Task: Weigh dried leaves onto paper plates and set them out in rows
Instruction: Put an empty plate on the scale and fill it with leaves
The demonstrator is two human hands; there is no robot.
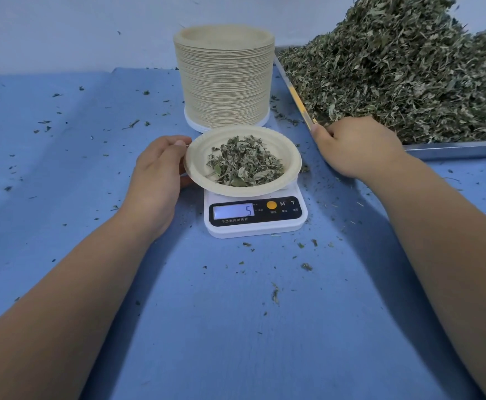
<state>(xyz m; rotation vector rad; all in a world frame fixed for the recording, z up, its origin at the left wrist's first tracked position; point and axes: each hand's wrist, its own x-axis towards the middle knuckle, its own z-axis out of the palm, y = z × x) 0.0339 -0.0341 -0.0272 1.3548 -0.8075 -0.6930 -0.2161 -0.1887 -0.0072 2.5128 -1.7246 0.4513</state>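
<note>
Blue, faintly wrinkled cloth covers the surface (236, 313) from 6 o'clock outward, matte and dusted with leaf crumbs. At 2 o'clock a metal tray (452, 147) with a thin raised rim carries the heap of dried leaves (409, 67), grey-green, curled and brittle. At 12 o'clock stands the stack of paper plates (226, 82), pale beige, tightly nested, its side ribbed by the rims. Just in front of it, the kitchen scale (254, 217), smooth white plastic with a dark panel, reads 5. On it sits the paper plate (195, 157), shallow and round with a crimped edge, a small portion (243, 166) of leaves in its well. The left hand (156, 171) takes the plate's rim at 9 o'clock, thumb on top, fingers curled below. Plate and load look almost weightless and the thin board likely flexes, so it wants support under the well, kept level, or the leaves will slide. The right hand (357, 148) lies knuckles-up on the tray's near corner; its fingers curl out of sight, so I cannot tell whether they hold anything.
</note>
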